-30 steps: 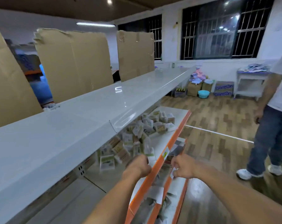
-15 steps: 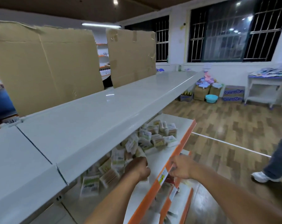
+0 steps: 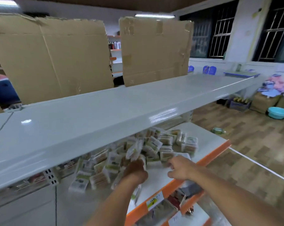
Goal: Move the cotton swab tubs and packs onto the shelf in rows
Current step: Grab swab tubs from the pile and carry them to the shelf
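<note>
A loose pile of cotton swab packs (image 3: pixel 156 145) lies on the white shelf with the orange front edge (image 3: pixel 211 158), partly hidden under the shelf above. My left hand (image 3: pixel 135 171) is in the pile and grips a blurred pack (image 3: pixel 134 150) that sticks up from its fingers. My right hand (image 3: pixel 181 168) hovers over the shelf's front, just right of the left hand, fingers curled toward a pack (image 3: pixel 166 156). Blur hides whether it holds anything.
A long bare white top shelf (image 3: pixel 121 111) runs across above the pile, with tall cardboard sheets (image 3: pixel 53 59) standing behind it. A lower shelf (image 3: pixel 160 211) holds other goods. Boxes and a teal basin (image 3: pixel 278 112) sit on the wooden floor at the right.
The view has swung left and closer to the shelf. My right hand left the orange edge and moved over the shelf. My left hand reached deeper into the pile. The person at the right is out of view.
</note>
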Demonstrator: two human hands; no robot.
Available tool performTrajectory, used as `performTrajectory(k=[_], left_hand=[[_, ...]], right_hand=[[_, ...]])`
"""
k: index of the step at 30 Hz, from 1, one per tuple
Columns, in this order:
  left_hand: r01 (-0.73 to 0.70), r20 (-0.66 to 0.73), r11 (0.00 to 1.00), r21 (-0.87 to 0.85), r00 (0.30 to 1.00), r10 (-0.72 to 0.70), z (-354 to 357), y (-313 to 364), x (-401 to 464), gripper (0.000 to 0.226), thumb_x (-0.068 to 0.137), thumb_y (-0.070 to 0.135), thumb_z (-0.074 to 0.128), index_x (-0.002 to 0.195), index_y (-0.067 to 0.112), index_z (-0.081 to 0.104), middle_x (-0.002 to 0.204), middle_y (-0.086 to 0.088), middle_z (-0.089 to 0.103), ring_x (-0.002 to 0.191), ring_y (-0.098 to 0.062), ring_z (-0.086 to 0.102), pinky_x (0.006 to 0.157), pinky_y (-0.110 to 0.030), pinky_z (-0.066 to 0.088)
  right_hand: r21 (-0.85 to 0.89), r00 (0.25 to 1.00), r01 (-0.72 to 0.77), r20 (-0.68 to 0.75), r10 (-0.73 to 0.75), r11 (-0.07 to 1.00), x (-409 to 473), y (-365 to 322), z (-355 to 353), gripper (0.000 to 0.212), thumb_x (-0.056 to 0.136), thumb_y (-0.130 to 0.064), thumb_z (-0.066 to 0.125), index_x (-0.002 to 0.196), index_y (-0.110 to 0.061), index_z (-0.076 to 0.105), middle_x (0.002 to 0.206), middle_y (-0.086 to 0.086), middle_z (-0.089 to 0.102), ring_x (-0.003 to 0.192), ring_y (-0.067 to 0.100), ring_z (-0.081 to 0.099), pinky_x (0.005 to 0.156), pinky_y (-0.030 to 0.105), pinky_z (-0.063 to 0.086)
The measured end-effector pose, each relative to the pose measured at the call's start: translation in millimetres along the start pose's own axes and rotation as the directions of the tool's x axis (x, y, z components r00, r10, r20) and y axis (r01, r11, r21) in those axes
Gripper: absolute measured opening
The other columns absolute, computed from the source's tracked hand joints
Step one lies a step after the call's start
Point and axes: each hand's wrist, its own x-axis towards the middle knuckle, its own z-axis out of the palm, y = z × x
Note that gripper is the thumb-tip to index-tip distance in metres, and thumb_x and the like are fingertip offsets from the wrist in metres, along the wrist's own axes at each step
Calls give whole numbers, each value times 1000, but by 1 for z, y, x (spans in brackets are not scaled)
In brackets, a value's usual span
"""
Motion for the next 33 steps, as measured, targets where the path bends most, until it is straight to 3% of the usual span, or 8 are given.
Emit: performTrajectory(k=[3,12,14,18,20,23,29,33], left_hand=[[56,-23,998,-12,998,-57,7,12,3,49,93,23,51,142,22,44,148,-6,44,135,-24,45,106,-31,41],[140,-99,988,60,986,-133,19,27,17,52,96,17,42,146,29,38,155,-7,34,140,-29,37,110,-38,36],[153,-113,985,83,983,-143,21,28,23,54,98,18,44,149,29,32,158,-7,29,143,-29,33,114,-40,34],[170,-136,972,164,980,-149,25,26,34,57,99,26,49,152,24,28,159,-9,28,144,-31,30,117,-46,29],[182,-144,955,233,978,-151,25,24,40,56,98,32,49,150,25,30,155,-9,35,139,-32,37,113,-46,32],[186,-177,924,334,975,-133,23,22,51,54,98,37,47,149,29,29,147,-7,46,130,-29,48,104,-40,38],[141,-239,918,372,970,-52,24,20,65,35,100,31,49,135,26,44,126,-2,65,112,-24,64,90,-34,51],[115,-199,953,280,978,-60,21,17,70,51,101,33,48,149,28,30,149,-4,46,132,-26,50,102,-39,46]], right_hand=[[-37,999,50,22,-49,998,10,12,-4,31,83,-38,61,107,-17,60,100,2,61,91,21,61,80,35,53],[-2,986,164,35,-164,986,39,29,-13,5,85,-29,59,84,-26,54,92,0,58,88,22,59,71,31,48],[7,982,185,41,-186,983,44,29,-13,17,87,-27,57,73,-28,47,83,-3,52,85,23,56,68,30,45],[-14,981,191,31,-191,981,56,30,-12,13,89,-32,55,90,-19,58,100,6,64,88,23,59,77,33,52],[1,984,175,39,-175,985,62,31,-12,25,90,-36,55,108,-21,62,114,7,65,97,23,62,84,33,55],[24,991,124,49,-125,992,70,33,-11,46,91,-40,57,134,-25,54,128,3,59,109,21,60,92,33,53],[82,999,43,19,-45,996,82,38,-10,49,87,-38,65,133,-22,55,129,2,56,107,19,61,86,27,53],[60,999,19,-27,-17,998,95,44,-11,43,85,-31,64,127,-22,59,122,1,61,107,19,61,84,26,50]])
